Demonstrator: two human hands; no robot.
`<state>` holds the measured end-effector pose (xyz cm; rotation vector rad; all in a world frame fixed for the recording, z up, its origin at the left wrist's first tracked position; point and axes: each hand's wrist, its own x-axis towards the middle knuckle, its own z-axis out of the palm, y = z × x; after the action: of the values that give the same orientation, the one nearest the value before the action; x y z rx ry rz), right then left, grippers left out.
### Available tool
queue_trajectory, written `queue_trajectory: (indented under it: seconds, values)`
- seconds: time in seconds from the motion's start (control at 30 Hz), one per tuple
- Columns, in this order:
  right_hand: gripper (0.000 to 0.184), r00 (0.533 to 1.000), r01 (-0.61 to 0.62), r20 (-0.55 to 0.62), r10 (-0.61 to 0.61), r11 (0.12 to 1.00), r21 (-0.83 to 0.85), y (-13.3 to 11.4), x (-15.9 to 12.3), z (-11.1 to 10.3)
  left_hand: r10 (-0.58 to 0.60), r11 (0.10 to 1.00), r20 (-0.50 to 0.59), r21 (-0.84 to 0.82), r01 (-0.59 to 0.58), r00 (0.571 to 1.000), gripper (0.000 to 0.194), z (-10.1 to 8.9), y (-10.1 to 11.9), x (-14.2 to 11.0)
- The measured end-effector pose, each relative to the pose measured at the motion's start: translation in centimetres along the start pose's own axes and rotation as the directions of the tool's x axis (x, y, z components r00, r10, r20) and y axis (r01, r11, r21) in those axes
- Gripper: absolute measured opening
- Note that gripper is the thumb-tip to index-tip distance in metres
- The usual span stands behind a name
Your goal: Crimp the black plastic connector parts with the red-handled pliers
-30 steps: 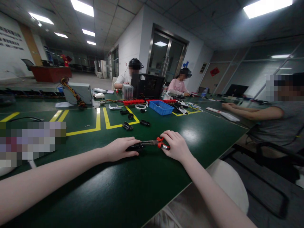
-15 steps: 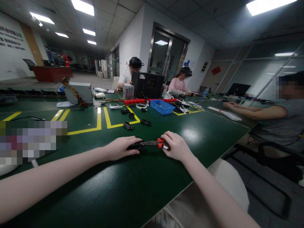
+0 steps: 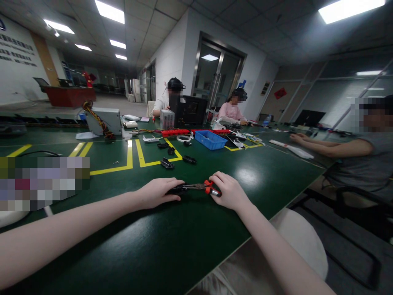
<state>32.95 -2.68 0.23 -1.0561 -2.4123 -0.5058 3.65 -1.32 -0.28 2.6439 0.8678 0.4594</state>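
Observation:
My left hand is closed round a small black part, pinned low over the green table; its exact kind is hidden by the fingers. From the right, my right hand grips the red handles of a pair of pliers. The long metal jaws point left and meet the end of the black part; whether they clamp it I cannot tell. Just beyond my hands lie loose black plastic parts, with a similar black piece beside them.
A blue bin stands past the parts, in front of a red strip. A power supply unit with bundled cables is at the back left. Behind stands a black computer case. Co-workers sit across and to the right.
The whole view has shifted slightly right and down. My hands, the pliers and the black part keep nearly the same positions relative to each other.

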Motion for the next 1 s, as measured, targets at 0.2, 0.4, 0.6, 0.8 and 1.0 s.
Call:
queue_trajectory:
  seconds: [0.2,0.4,0.6,0.8,1.0]
  values:
    - [0.025,1.0,0.0,0.002,0.0,1.0,-0.004,0.02,0.04,0.0,-0.005,1.0,0.013,0.009,0.004,1.0,0.047,-0.11,0.04,-0.03]
    - [0.026,1.0,0.009,-0.002,-0.009,1.0,0.001,0.08,0.06,0.0,-0.013,1.0,0.047,-0.01,0.014,0.999,0.046,-0.33,0.03,0.02]
    - [0.025,1.0,-0.002,0.001,0.002,1.0,0.003,0.02,0.07,-0.07,-0.004,1.0,0.031,-0.02,0.004,1.0,0.049,-0.28,0.09,-0.01]
    - [0.026,1.0,-0.007,0.007,0.007,1.0,-0.005,0.01,0.05,-0.11,0.003,1.0,0.016,-0.014,-0.002,1.0,0.05,-0.2,0.04,-0.01]
    - [0.027,1.0,-0.001,-0.008,0.001,1.0,0.006,0.09,-0.01,0.0,0.016,1.0,0.018,-0.02,-0.016,1.0,0.045,-0.22,0.07,0.01]
